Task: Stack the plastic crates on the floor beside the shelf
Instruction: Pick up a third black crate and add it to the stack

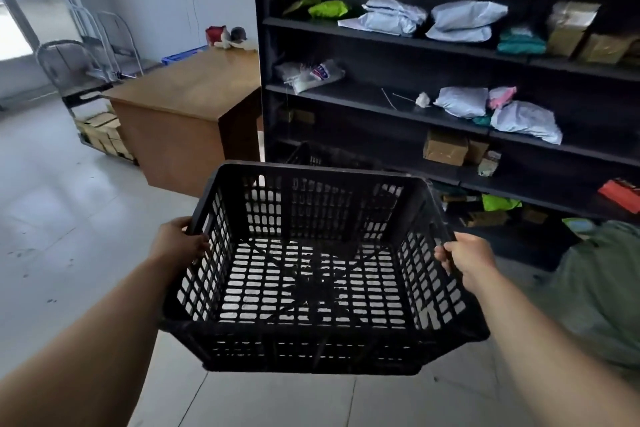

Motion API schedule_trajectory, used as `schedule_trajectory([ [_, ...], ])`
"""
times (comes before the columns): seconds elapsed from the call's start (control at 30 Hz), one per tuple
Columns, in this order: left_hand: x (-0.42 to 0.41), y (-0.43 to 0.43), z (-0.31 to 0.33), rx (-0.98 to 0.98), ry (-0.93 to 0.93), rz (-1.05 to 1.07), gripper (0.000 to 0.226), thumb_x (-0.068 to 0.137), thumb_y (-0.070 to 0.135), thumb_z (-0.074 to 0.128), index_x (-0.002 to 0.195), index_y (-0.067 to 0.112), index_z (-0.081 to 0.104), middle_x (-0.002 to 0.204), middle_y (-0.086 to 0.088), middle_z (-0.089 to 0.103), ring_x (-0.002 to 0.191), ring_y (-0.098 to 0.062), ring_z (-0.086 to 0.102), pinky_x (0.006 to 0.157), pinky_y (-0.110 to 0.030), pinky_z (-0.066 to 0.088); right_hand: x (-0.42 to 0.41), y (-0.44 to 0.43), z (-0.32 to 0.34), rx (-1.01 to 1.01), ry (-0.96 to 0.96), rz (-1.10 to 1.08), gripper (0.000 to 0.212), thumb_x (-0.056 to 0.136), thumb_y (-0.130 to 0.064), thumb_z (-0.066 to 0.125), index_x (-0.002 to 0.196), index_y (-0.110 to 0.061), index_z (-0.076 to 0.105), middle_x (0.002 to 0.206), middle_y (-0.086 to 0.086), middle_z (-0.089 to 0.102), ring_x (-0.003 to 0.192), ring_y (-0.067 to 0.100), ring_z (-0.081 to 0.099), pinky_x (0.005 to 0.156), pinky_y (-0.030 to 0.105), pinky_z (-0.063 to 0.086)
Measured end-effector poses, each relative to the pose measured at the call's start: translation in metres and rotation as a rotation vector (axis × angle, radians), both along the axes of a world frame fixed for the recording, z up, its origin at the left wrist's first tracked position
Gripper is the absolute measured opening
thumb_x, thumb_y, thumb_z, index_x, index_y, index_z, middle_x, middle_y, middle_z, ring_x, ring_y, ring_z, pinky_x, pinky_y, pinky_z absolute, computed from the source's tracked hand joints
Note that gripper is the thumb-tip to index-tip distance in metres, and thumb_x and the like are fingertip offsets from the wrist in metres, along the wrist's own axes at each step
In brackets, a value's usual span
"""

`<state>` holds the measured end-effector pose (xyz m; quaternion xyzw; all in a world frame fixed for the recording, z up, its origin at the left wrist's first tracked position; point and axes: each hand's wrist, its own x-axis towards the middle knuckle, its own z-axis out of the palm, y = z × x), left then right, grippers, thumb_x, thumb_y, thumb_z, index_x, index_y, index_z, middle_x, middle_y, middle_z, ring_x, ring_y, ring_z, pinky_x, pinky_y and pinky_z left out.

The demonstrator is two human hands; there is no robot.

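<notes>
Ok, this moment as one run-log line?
crate: empty, held above floor | left hand: grips left rim | right hand: grips right rim | second crate: by shelf, partly hidden | stacked: not yet

We stand in a parcel storeroom: a tall dark shelf [377, 101] holds grey mailer bags [467, 15] and taped cartons [445, 148] on its boards, a plain desk [194, 87] stands at its left end, and a trolley [67, 68] with boxes [104, 137] waits beside the desk's left edge.
</notes>
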<state>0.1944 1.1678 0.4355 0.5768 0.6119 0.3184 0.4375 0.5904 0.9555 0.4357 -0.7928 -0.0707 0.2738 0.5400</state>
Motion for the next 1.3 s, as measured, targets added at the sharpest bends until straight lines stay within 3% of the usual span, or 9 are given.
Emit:
schedule_trajectory([
  [0.07, 0.022, 0.031, 0.005, 0.013, 0.01, -0.033, 0.026, 0.082, -0.009, 0.06, 0.102, 0.006, 0.064, 0.07, -0.017, 0.062, 0.054, -0.025, 0.055, 0.057, -0.029, 0.05, 0.015, 0.021, 0.0, 0.006, 0.005, -0.041, 0.055, 0.09, 0.005, 0.045, 0.143, -0.007, 0.035, 0.073, 0.011, 0.062, 0.065, 0.019, 0.053, 0.054, 0.029, 0.04],
  [0.33, 0.119, 0.141, 0.0, 0.022, -0.003, -0.085, 0.033, 0.084, -0.006, 0.057, 0.116, 0.001, 0.061, 0.065, -0.012, 0.061, 0.051, -0.021, 0.054, 0.038, -0.014, 0.046, 0.1, 0.119, -0.004, 0.035, 0.018, -0.109, 0.04, 0.091, 0.001, 0.048, 0.131, -0.007, 0.051, 0.075, 0.012, 0.063, 0.059, 0.015, 0.056, 0.048, 0.025, 0.041],
  [0.4, 0.143, 0.167, -0.003, 0.03, -0.011, -0.079, 0.032, 0.085, -0.004, 0.056, 0.117, 0.0, 0.061, 0.065, -0.013, 0.062, 0.052, -0.02, 0.055, 0.039, -0.014, 0.047, 0.127, 0.148, -0.005, 0.04, 0.019, -0.096, 0.035, 0.091, 0.001, 0.048, 0.124, -0.005, 0.057, 0.073, 0.012, 0.063, 0.056, 0.015, 0.055, 0.047, 0.025, 0.041],
  [0.73, 0.239, 0.297, -0.01, 0.045, -0.039, 0.011, 0.022, 0.087, -0.002, 0.055, 0.106, 0.005, 0.063, 0.068, -0.013, 0.062, 0.042, -0.011, 0.057, 0.038, -0.012, 0.046, 0.227, 0.303, 0.004, 0.042, 0.04, -0.074, 0.044, 0.093, -0.004, 0.052, 0.137, -0.007, 0.044, 0.075, 0.012, 0.061, 0.057, 0.017, 0.055, 0.051, 0.028, 0.041],
  [0.87, 0.263, 0.368, -0.017, 0.024, -0.065, 0.006, 0.022, 0.088, 0.0, 0.053, 0.106, 0.008, 0.063, 0.069, -0.011, 0.063, 0.057, -0.022, 0.059, 0.045, -0.018, 0.051, 0.252, 0.368, 0.003, 0.047, 0.042, -0.103, 0.042, 0.093, -0.004, 0.054, 0.134, -0.007, 0.046, 0.074, 0.014, 0.061, 0.057, 0.018, 0.056, 0.051, 0.028, 0.041],
  [1.13, 0.315, 0.519, -0.025, 0.003, -0.06, -0.134, 0.016, 0.096, 0.003, 0.044, 0.105, 0.011, 0.055, 0.073, -0.012, 0.057, 0.057, -0.019, 0.052, 0.036, -0.012, 0.042, 0.271, 0.473, -0.021, 0.024, 0.065, -0.272, 0.041, 0.093, -0.005, 0.054, 0.133, -0.007, 0.048, 0.075, 0.013, 0.063, 0.06, 0.019, 0.058, 0.054, 0.031, 0.044],
  [1.3, 0.351, 0.6, -0.035, -0.034, -0.014, -0.23, 0.018, 0.096, 0.005, 0.043, 0.103, 0.008, 0.059, 0.074, -0.013, 0.059, 0.054, -0.019, 0.053, 0.039, -0.018, 0.043, 0.278, 0.513, -0.037, 0.03, 0.081, -0.392, 0.04, 0.094, -0.005, 0.053, 0.133, -0.005, 0.048, 0.074, 0.012, 0.061, 0.057, 0.018, 0.056, 0.052, 0.029, 0.042],
])
